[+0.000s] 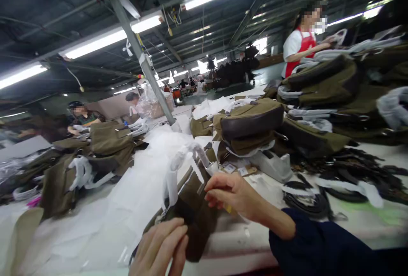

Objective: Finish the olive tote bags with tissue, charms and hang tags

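Note:
An olive-brown handbag (200,220) stands on the white table in front of me. White wrapping covers its upright handles (172,178). My left hand (161,248) is at the bag's near left side, fingers stretched out and slightly bent, with nothing seen in them. Over the bag's right side is my right hand (236,195), its thumb and fingertips pinched together. Whether something thin is between those fingertips cannot be made out. A small yellow thing (228,209) shows just under the right hand, blurred.
Stacked olive bags (251,118) with wrapped handles rise at right; more bags (111,140) lie at left. Coiled dark straps (306,199) lie at right, white sheets (127,199) at left. A metal post (149,72) stands beyond. A co-worker in a red apron (301,50) is at far right.

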Demonstrator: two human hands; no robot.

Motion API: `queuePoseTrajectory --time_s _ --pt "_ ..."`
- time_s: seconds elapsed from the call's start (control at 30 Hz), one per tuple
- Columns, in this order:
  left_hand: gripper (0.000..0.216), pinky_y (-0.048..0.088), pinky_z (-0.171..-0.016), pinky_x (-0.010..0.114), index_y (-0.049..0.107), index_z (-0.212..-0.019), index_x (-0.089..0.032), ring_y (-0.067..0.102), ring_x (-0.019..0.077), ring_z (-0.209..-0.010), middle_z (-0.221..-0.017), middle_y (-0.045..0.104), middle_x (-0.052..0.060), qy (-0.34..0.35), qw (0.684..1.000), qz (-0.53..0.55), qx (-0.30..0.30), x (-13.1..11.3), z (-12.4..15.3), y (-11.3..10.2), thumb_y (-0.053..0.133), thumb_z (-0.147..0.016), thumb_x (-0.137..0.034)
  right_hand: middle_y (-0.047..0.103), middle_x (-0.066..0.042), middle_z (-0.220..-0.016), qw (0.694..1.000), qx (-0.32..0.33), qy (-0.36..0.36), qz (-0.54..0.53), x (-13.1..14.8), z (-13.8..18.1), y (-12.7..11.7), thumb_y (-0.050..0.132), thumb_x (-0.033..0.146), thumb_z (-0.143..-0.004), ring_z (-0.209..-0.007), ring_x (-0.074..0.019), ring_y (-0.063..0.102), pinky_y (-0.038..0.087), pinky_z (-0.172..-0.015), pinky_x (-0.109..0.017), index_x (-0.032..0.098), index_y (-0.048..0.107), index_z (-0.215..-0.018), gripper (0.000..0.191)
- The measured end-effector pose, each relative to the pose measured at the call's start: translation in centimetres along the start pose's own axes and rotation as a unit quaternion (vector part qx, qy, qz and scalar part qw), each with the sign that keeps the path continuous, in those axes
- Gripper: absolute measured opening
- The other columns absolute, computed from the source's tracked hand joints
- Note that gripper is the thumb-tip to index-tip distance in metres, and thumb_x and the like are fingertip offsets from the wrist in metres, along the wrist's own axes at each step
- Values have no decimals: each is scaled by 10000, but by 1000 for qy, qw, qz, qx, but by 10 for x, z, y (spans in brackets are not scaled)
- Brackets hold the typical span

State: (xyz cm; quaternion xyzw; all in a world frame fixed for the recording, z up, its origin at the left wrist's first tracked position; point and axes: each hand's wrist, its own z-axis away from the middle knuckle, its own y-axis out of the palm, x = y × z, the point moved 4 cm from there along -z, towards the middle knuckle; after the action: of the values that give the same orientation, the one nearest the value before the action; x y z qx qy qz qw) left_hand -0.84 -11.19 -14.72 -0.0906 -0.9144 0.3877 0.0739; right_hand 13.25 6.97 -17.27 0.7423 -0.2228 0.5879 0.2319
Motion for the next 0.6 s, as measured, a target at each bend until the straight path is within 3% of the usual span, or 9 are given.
queuePoseTrajectory --time_s 0.13,0.23,0.33,0.43,0.6 --pt "248 525 -968 313 621 -1169 -258 644 204 -1107 -1208 670 52 -172 984 43 2 25 -7 -11 527 -940 -239 613 17 -678 988 -44 -21 148 -11 -4 -2 561 232 -858 -508 -87 586 415 -465 -177 169 621 -837 90" --pt "233 552 -885 263 641 -1142 -253 675 183 -1016 -1159 682 40 -229 968 87 48 43 -14 -7 515 -951 -299 593 28 -656 971 -43 -32 231 -14 -11 5 531 204 -876 -482 -79 556 384 -457 -173 181 625 -869 96" --pt "267 565 -720 226 633 -1167 -235 691 158 -832 -1053 700 42 -239 958 135 89 50 -24 -2 493 -956 -322 589 32 -640 956 -8 -50 289 -8 -19 17 546 181 -872 -488 -75 525 344 -476 -177 191 633 -887 89" --pt "268 551 -706 242 619 -1166 -223 672 158 -775 -948 690 31 -236 954 144 115 50 -34 2 476 -955 -307 599 29 -678 944 19 -88 316 2 -26 30 540 105 -833 -545 -77 515 322 -527 -187 195 640 -868 138" --pt "236 495 -689 272 610 -826 -213 625 170 -760 -827 610 24 -208 961 84 161 47 -40 6 426 -963 -269 609 33 -702 941 12 -108 319 8 -32 36 556 94 -818 -638 -98 528 324 -590 -204 213 650 -882 166"
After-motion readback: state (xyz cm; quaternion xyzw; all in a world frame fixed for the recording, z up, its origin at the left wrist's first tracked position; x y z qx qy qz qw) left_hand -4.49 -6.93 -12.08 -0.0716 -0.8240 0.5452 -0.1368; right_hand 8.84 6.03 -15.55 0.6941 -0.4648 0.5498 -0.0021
